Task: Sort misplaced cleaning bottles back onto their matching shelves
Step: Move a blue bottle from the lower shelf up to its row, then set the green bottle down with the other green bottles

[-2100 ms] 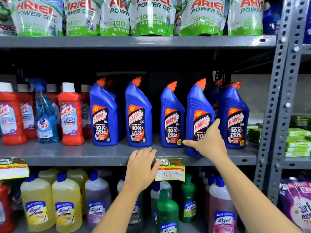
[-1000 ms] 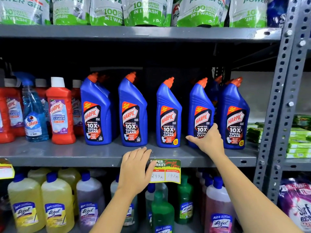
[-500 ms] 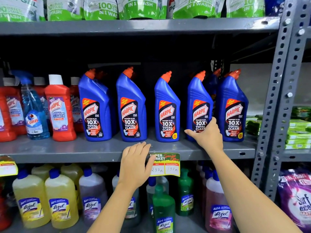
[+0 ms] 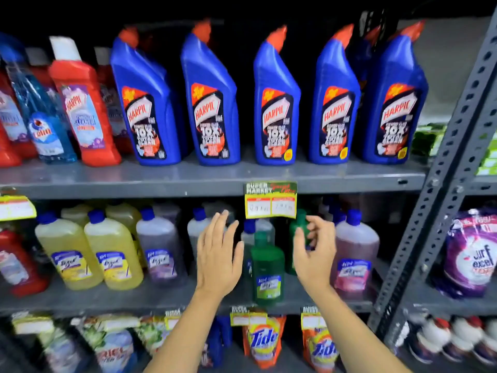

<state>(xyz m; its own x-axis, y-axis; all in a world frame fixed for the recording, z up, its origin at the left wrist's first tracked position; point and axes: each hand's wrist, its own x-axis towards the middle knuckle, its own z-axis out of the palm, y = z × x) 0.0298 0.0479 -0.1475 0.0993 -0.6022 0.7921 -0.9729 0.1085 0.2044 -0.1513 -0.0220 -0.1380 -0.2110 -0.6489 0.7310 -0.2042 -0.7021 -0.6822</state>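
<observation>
- Green plastic bottles [image 4: 267,267] stand mid-way along the grey metal lower shelf [image 4: 107,298], the front one at its front edge, between purple and pink ones.
- Right hand [image 4: 314,251], fingers curled but apart, hovers at the rear green bottle's cap [image 4: 300,224]; whether it touches, I cannot tell.
- Left hand [image 4: 217,254] is flat, empty, fingers spread, just beside the front green bottle.
- Judging by this, it's the reach-and-pick step; next calls for closing round the neck.
- Blue angled-neck bottles [image 4: 277,103] above read "Harpic", "10X"; orange pouches [image 4: 262,340] below read "Tide"; yellow price tag [image 4: 270,203] says "Super Market".
</observation>
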